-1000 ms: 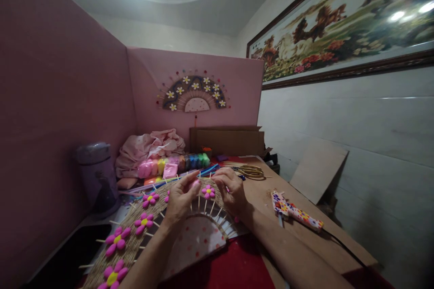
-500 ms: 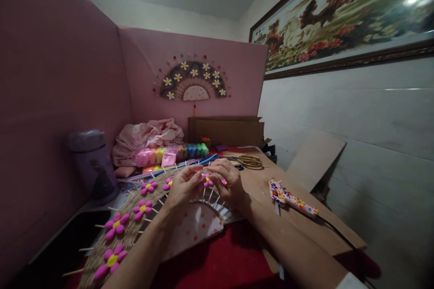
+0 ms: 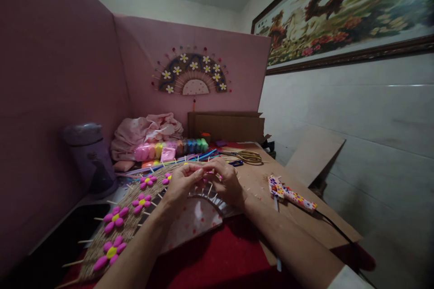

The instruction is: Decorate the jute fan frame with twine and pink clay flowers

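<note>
A half-round fan woven of tan twine [image 3: 88, 254] lies on the table, with thin sticks poking out along its edge. Pink flowers with yellow centres [image 3: 115, 218], seemingly of clay, sit along its band. Its inner half-round panel [image 3: 195, 219] is white with reddish dots. Over the fan's upper right part, my left hand [image 3: 183, 185] and my right hand [image 3: 226, 185] meet at the fingertips. Both are closed in a pinch; whatever lies between the fingers is hidden. Pink petals show partly behind my right hand's fingers.
A flower-patterned glue gun [image 3: 293, 196] with a black cord lies at right on brown board. Gold-handled scissors [image 3: 249, 157] rest behind my right hand. Packs of coloured clay [image 3: 172, 149] and pink cloth [image 3: 145, 133] stand behind; a purple cup [image 3: 91, 160] is at left.
My fingertips have come together, with the left hand's fingers now touching the right's. The view has shifted slightly, and the fan stays in place.
</note>
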`<state>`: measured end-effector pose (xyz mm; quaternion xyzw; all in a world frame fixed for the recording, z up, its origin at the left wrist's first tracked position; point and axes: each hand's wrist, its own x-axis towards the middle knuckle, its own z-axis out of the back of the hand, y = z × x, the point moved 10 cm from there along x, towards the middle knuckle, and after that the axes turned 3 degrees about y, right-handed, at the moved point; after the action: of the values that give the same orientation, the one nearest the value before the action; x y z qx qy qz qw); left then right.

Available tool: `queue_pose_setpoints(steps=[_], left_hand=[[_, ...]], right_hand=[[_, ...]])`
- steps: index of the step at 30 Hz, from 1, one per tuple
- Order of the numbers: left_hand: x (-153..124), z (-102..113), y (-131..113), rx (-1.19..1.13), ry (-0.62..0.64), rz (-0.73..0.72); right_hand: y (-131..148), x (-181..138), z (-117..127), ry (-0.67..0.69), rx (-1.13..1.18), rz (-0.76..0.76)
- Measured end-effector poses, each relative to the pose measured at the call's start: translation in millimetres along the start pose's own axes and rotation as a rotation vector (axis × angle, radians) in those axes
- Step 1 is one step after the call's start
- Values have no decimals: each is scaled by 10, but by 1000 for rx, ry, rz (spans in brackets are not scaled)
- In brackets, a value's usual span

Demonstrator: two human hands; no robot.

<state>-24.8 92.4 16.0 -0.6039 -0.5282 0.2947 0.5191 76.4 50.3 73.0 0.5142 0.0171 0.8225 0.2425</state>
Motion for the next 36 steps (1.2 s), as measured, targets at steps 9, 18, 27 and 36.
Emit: queue_pose_setpoints(steps=[9,18,27,36], left_hand=[[-7,10,-78,-45,-9,-47],[-3,67,-69,-40,-59,-45],[-23,75,-111,-8,-86,-54],[-7,93,-114,31,-94,-84]], right_hand=[[-53,17,-14,12,37,-32],[-22,22,-41,45,51,-22],[-56,7,-48,41,35,-28],[10,6,-70,58,24,31]])
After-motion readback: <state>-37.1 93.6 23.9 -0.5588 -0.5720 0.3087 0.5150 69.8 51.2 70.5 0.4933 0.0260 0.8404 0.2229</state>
